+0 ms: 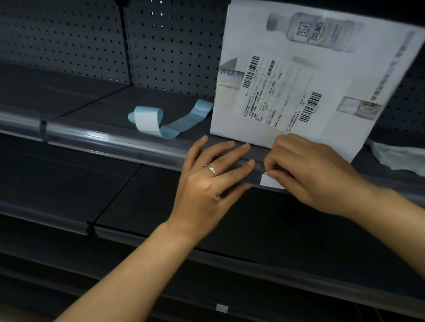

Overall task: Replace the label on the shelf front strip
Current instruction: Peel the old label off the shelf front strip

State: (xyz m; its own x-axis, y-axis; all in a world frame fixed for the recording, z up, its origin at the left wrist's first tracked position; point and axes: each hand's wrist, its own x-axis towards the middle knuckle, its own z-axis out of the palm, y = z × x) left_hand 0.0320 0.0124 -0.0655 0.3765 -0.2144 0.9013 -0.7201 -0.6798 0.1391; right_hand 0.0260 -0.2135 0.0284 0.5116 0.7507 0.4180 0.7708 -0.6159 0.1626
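A clear plastic front strip (109,140) runs along the edge of the dark shelf. My left hand (208,183), a ring on one finger, lies flat with its fingers spread across the strip. Just to its right, my right hand (310,171) pinches a small white label (268,181) at the strip's lower edge; the label's right part is hidden under my fingers. A curled ribbon of blue label backing (178,124) with a white label (146,121) on it lies on the shelf behind the strip.
A white carton (287,55) with a shipping label and barcodes stands on the shelf right behind my hands. Crumpled white plastic (407,157) lies to the right. Dark perforated back panels (71,32) rise behind. Lower shelves sit below, one strip carrying a small white tag (221,308).
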